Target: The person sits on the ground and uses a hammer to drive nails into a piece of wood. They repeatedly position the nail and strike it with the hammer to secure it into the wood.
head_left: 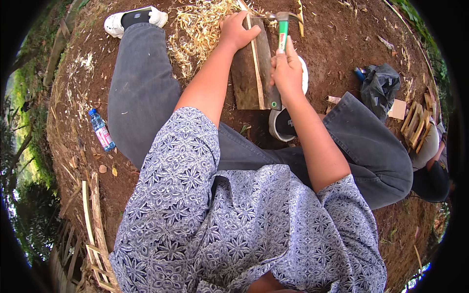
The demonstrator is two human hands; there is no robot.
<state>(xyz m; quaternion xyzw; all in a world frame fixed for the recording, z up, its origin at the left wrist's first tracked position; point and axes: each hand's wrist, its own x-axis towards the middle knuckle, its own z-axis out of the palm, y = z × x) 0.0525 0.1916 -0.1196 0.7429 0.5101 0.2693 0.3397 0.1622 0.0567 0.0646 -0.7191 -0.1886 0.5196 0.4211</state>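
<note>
A claw hammer with a green and black handle is gripped in my right hand, its metal head up near the far end of a wide board. My left hand lies over the board, its thumb across a thin pale wooden strip, pressing it down. The strip runs lengthwise along the brown wooden board, which rests on the ground between my legs. I see the hammer head beside the board's right edge, apart from my left hand. What lies under my left fingers is hidden.
Curly wood shavings heap left of the board. A plastic bottle lies by my left leg. To the right are a black plastic bag, stacked wooden pieces and another person. Long wood strips lie at lower left.
</note>
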